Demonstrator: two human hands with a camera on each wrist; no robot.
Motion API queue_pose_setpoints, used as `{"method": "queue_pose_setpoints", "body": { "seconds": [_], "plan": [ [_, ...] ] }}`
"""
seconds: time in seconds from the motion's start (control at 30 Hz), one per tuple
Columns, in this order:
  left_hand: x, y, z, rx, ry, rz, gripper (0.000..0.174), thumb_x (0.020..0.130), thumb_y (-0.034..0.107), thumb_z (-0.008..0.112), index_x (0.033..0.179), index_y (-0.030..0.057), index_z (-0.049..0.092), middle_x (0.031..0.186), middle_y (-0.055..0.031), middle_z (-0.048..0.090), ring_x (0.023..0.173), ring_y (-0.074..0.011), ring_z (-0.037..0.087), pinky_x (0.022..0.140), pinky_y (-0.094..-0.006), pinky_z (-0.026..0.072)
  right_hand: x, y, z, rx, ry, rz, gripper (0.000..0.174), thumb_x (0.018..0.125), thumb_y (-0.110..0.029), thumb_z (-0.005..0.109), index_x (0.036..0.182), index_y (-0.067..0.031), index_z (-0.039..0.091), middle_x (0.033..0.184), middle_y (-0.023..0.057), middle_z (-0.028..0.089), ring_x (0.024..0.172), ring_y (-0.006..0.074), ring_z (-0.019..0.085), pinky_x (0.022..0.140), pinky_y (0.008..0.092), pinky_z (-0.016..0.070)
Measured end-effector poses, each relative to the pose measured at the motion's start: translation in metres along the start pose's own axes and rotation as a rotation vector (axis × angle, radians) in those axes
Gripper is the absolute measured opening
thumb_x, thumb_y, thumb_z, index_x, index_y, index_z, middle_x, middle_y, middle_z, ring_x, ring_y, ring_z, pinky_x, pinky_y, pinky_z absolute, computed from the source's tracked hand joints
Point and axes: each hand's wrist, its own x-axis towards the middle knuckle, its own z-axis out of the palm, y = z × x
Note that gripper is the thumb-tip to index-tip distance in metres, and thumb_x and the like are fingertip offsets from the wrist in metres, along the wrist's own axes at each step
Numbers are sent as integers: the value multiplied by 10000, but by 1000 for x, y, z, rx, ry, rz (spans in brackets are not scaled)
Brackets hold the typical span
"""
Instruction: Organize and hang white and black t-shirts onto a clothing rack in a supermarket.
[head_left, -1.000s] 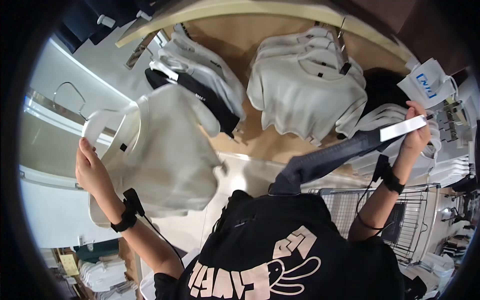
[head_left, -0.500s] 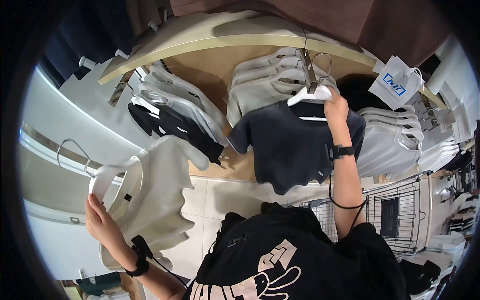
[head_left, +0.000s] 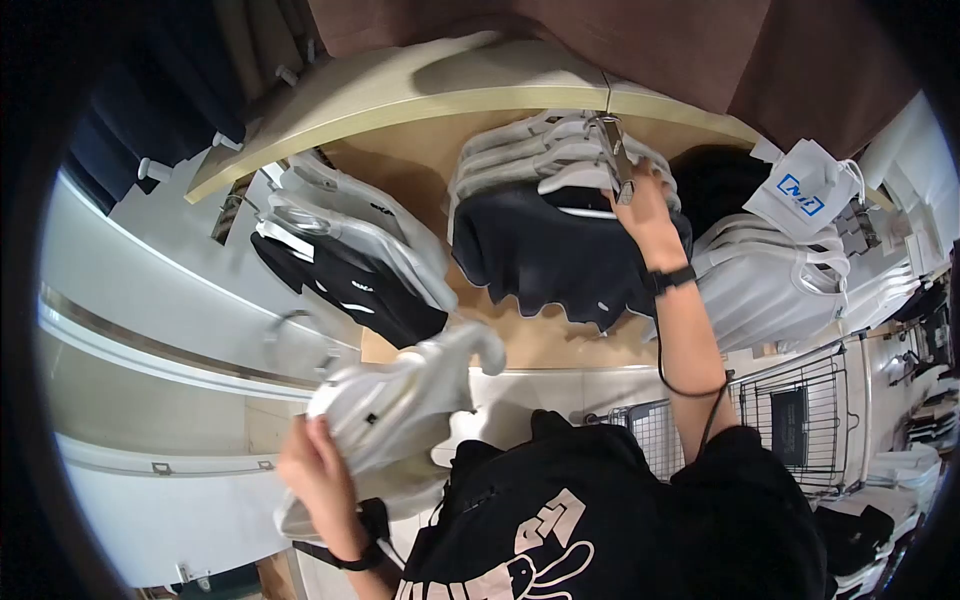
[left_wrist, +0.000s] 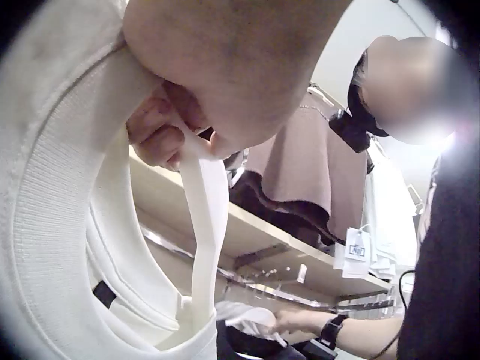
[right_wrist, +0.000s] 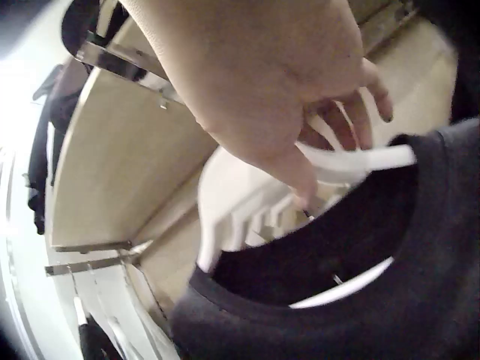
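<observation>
My left hand grips the top of a white hanger that carries a white T-shirt, blurred in the head view. A small black label shows inside its neckline. At the middle rail, my right hand holds another white hanger, thumb in front and fingers behind its top. From that hanger a dark T-shirt hangs upright in front of several white shirts. The hanger's hook is hidden by the hand and the metal rail arm.
Above the rails runs a curved wooden shelf. White and black shirts hang at left, more white shirts at right, beside a white tag. A wire cart stands at lower right. A white cabinet is at lower left.
The dark T-shirt came from the right to the middle rail with my right hand, then moved in against the white shirts. My left hand brought the white T-shirt rightward and closer to the body.
</observation>
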Motion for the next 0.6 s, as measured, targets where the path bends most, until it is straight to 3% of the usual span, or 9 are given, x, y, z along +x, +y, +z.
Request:
{"method": "queue_pose_setpoints", "body": {
  "seconds": [0.1,0.17,0.23,0.3,0.37,0.43,0.5,0.57,0.6],
  "plan": [
    [-9,25,26,-5,-132,192,240,878,137,599,710,-4,503,588,-206,483,545,-405,497,512,-464,358,-61,-15,-51,123,13,6,475,815,-257,680,1179,16,543,1173,215,527,1030,401,536,871,478,410],
    [-13,43,45,-58,-257,281,258,861,153,623,684,13,497,576,-185,493,545,-392,521,511,-464,383,-106,-33,-81,380,-79,-141,328,834,-238,643,1050,4,594,960,194,594,913,360,577,807,485,427],
    [-12,68,61,-131,-367,407,279,859,193,633,682,21,505,574,-161,516,529,-366,536,508,-447,413,-151,-57,-90,810,-221,-301,232,784,-78,647,988,29,618,937,211,624,895,386,601,802,427,485],
    [-9,88,82,-218,-377,554,304,860,228,638,676,25,507,572,-146,531,516,-344,552,496,-422,431,-195,-73,-75,904,-517,-427,259,788,-26,595,1042,26,599,949,227,618,919,402,596,813,424,482],
    [-3,99,97,-207,-386,592,321,871,249,632,673,26,512,567,-142,536,512,-330,562,483,-409,431,-203,-78,-83,950,-541,-248,295,800,9,538,1093,21,575,972,241,613,964,415,580,845,429,468],
    [4,105,107,-240,-413,611,327,882,259,624,677,27,520,562,-138,539,509,-322,565,475,-405,428,-189,-57,-81,899,-609,-300,301,820,-8,555,1120,20,560,917,206,615,890,340,603,802,391,471],
    [8,112,117,-249,-421,633,330,885,273,624,688,27,525,565,-135,545,514,-318,568,486,-406,433,-173,-41,-98,1183,-857,-199,320,766,-10,611,1079,41,568,878,186,594,819,269,598,768,344,473],
    [11,126,121,-348,-412,752,339,887,277,624,680,32,515,539,-127,536,493,-324,559,491,-417,434,-182,-35,-92,1266,-817,-184,354,753,-73,698,1070,39,586,842,133,595,768,188,568,715,306,462],
    [12,134,118,-253,-547,758,278,871,249,634,768,4,553,662,-151,587,618,-320,594,583,-414,462,-186,-36,-96,1242,-770,-41,356,742,-95,734,1052,30,608,846,107,618,762,159,574,700,289,464]
  ]
}}
